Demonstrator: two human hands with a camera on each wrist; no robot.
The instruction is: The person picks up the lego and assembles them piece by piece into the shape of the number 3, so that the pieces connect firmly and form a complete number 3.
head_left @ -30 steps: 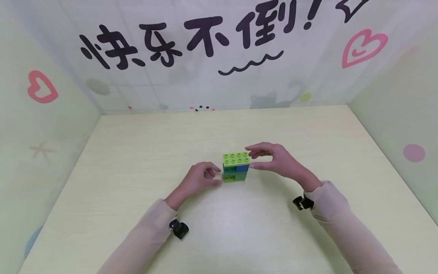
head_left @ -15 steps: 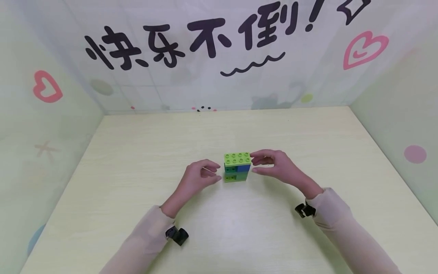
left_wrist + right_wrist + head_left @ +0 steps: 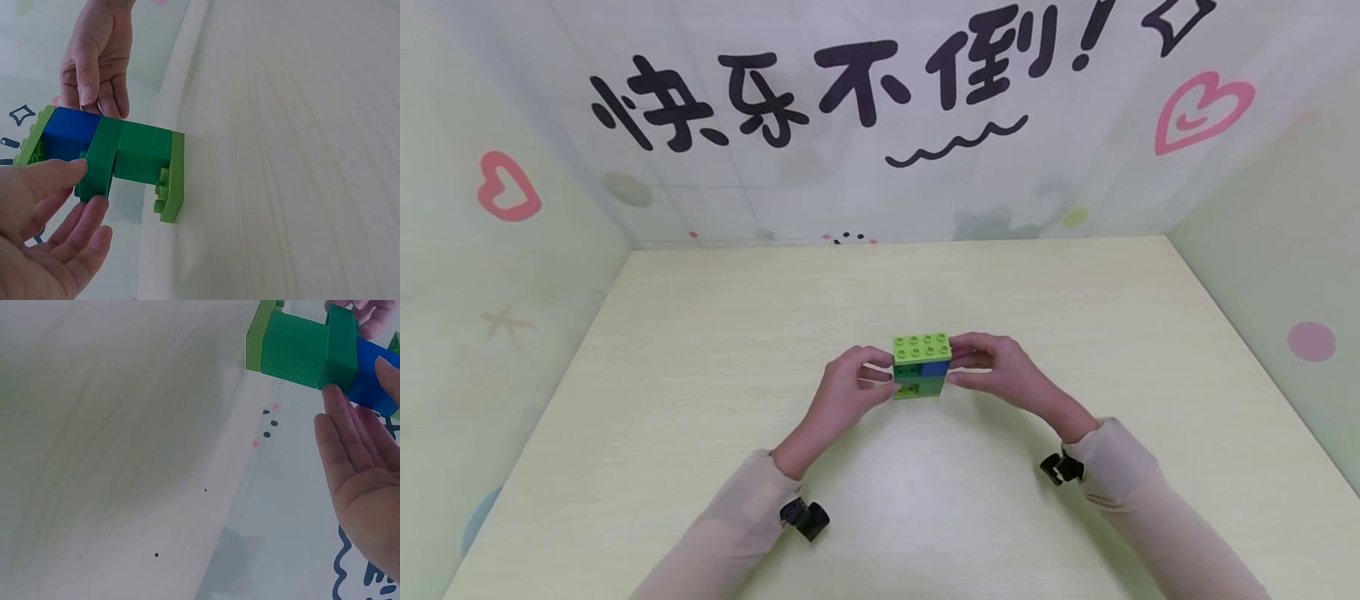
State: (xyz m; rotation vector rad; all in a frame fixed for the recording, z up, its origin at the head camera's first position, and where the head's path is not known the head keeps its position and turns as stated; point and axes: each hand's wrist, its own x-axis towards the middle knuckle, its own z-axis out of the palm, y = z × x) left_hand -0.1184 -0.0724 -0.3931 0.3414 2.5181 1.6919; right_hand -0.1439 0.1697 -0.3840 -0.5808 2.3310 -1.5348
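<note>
A small tower of toy building bricks [image 3: 922, 350] stands upright on the table. From the base up it shows a lime plate [image 3: 177, 178], a green brick [image 3: 145, 150], a longer green plate [image 3: 102, 150], a blue brick [image 3: 72, 133] and a studded lime top plate [image 3: 921, 346]. My left hand [image 3: 846, 387] is at its left side; thumb and fingertips pinch the overhanging end of the green plate. On the opposite side, my right hand [image 3: 1011, 371] touches the tower with nearly straight fingers [image 3: 340, 419], its thumb beside the blue brick.
The pale wooden table [image 3: 737, 317] meets a printed back wall [image 3: 820, 183] behind the tower. Side walls stand to the left [image 3: 445, 275] and right [image 3: 1262, 275]. A small black camera sits on each wrist, the left camera [image 3: 805, 518] and the right camera [image 3: 1062, 467].
Both hands were slightly apart from the tower half a second ago. The left has moved right onto it and the right has come in against its side. The tower stays in place.
</note>
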